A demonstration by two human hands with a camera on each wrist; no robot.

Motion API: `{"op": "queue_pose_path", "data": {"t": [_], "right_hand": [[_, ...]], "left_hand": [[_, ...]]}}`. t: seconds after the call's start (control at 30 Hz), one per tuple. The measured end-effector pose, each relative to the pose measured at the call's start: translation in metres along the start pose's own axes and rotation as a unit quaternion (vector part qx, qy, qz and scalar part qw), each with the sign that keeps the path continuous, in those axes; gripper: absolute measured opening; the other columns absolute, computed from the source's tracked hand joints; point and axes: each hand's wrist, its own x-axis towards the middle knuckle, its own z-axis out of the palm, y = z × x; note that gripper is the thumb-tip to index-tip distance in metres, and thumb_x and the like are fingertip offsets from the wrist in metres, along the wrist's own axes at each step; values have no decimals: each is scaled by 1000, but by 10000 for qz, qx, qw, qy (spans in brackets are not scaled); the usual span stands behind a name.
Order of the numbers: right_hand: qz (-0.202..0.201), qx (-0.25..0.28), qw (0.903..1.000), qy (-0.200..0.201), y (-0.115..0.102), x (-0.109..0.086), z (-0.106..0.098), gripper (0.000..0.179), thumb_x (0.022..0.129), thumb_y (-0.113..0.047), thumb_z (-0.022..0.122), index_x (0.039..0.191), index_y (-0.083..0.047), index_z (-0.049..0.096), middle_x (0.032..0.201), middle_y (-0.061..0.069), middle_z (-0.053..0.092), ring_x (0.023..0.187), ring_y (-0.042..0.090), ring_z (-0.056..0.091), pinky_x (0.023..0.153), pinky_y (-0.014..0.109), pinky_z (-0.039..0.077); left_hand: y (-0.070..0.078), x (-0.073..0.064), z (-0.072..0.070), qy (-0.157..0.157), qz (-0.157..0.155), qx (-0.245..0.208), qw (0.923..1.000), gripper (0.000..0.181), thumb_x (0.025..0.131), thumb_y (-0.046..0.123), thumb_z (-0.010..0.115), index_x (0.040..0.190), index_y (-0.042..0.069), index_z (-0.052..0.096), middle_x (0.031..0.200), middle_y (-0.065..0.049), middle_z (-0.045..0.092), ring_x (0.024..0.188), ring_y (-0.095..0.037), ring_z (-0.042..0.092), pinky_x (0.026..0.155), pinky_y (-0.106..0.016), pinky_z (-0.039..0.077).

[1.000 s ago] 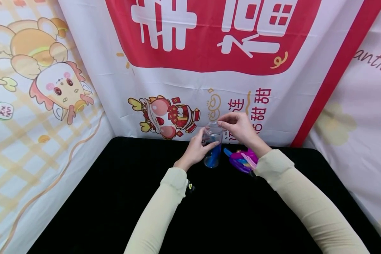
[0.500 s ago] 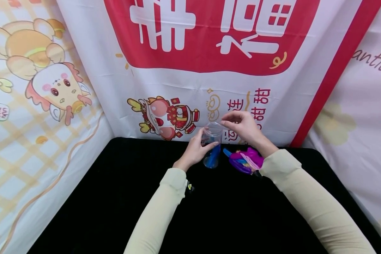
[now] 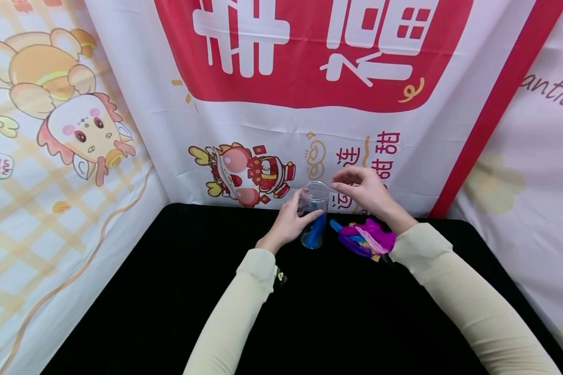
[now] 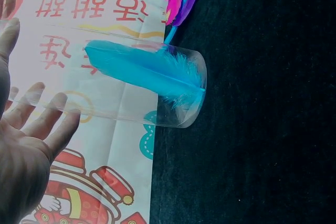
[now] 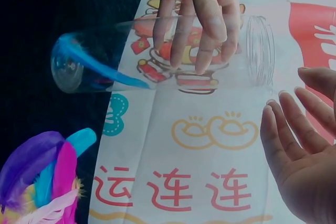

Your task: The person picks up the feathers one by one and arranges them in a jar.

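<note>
A clear plastic jar [image 3: 316, 195] stands upright on the black table, its top uncovered. My left hand [image 3: 288, 221] grips it from the left, thumb across the near side and fingers around the far side. Inside, near the bottom, lies a blue feather [image 4: 142, 71], slightly slanted. My right hand [image 3: 365, 191] hovers just right of the jar's rim and does not touch it. In the right wrist view that hand [image 5: 302, 153] has loosely bent fingers and nothing between them. A pile of feathers [image 3: 368, 237] in purple, pink, blue and yellow lies below the right hand.
The black-covered table [image 3: 328, 317] ends close behind the jar. A white cloth backdrop [image 3: 253, 117] with red print hangs at that edge. Patterned cloths [image 3: 136, 156] hang on the left and on the right.
My right hand has drawn away from the jar's rim to the right, showing more of the feather pile. The left hand and the jar have stayed in place.
</note>
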Motion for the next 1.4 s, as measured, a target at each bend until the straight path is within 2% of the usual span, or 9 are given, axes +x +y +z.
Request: {"op": "queue_pose_path", "data": {"t": [0.23,0.43,0.7,0.9,1.1,1.27,1.4], "right_hand": [[91,-103,9999,-11,4,-2,-2,25,97,-20,73,115,-3,74,115,14,72,100,21,67,79,25,54],[63,-77,9999,-52,8,-1,-3,25,97,-11,71,117,3,72,114,22,71,101,31,67,77,26,55],[97,-225,9997,69,15,-8,-9,25,96,-19,74,115,-2,74,109,12,74,94,19,68,77,27,54],[117,-286,9995,114,19,-14,-14,27,95,-21,75,115,-3,74,110,11,74,91,20,68,74,27,54],[297,-378,9988,-7,25,-18,-18,29,97,-20,74,119,-2,72,113,16,73,95,21,67,74,24,55],[393,-346,9986,-107,11,-25,-18,27,96,-12,72,117,5,71,112,24,71,93,26,68,72,24,56],[307,-377,9987,-130,-3,-33,-19,23,96,-8,72,112,8,71,109,29,71,89,28,69,69,25,56]], "left_hand": [[0,0,0,-15,-34,21,10000,80,95,50,70,158,18,32,155,-6,45,134,-31,56,110,-45,48],[1,0,-1,-26,-37,40,10000,81,96,50,70,158,17,31,155,-7,44,134,-31,55,110,-46,48],[2,0,0,-46,-98,-5,9999,80,96,49,70,158,17,31,156,-7,44,135,-31,55,110,-46,47],[4,-2,0,-50,-162,14,9999,80,96,48,70,158,18,31,157,-7,43,135,-31,54,110,-46,47],[5,-1,-1,-38,-142,-3,9999,78,97,46,70,158,17,31,156,-7,44,135,-31,54,111,-45,47],[6,-2,-1,-45,-140,-16,9999,78,96,47,70,158,17,32,156,-7,44,135,-31,55,110,-44,47],[6,-3,-1,-55,-125,13,9999,77,96,47,70,157,18,33,153,-7,45,135,-31,55,110,-45,47]]}}
